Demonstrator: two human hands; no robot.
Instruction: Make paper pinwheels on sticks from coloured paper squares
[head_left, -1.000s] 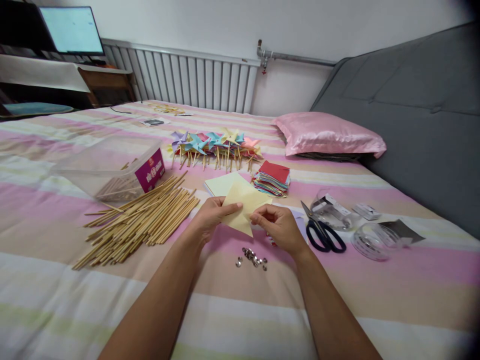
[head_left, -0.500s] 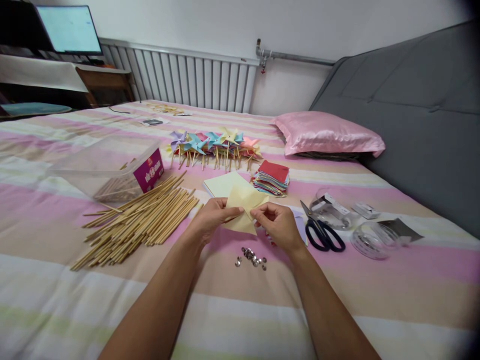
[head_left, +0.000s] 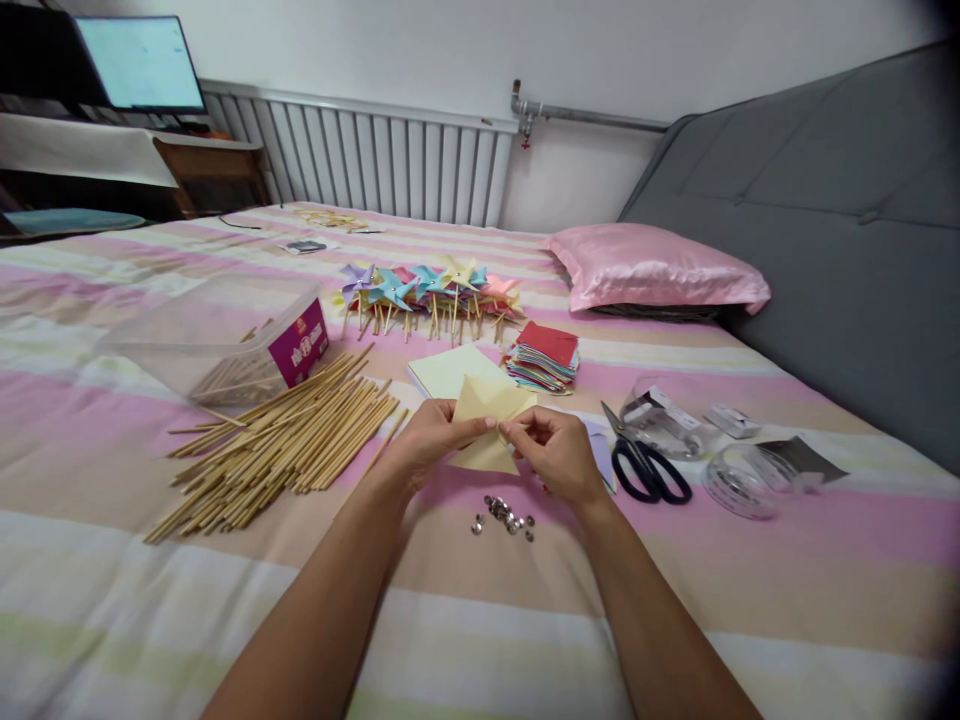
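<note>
Both hands pinch the yellow paper: left hand at its 9 o'clock edge, right hand at 3 o'clock, thumbs nearly touching mid-sheet.

We note both hands mid-bed: left hand and right hand meet on a folded paper sheet, w/ loose pins just in front of them. Left of hands lies a stick pile, w/ a tub behind it; behind hands sit a flat sheet, a paper stack and, further back, a pinwheel row. Right of hands: scissors, then tape rolls; pillow at far right, against headboard.
</note>
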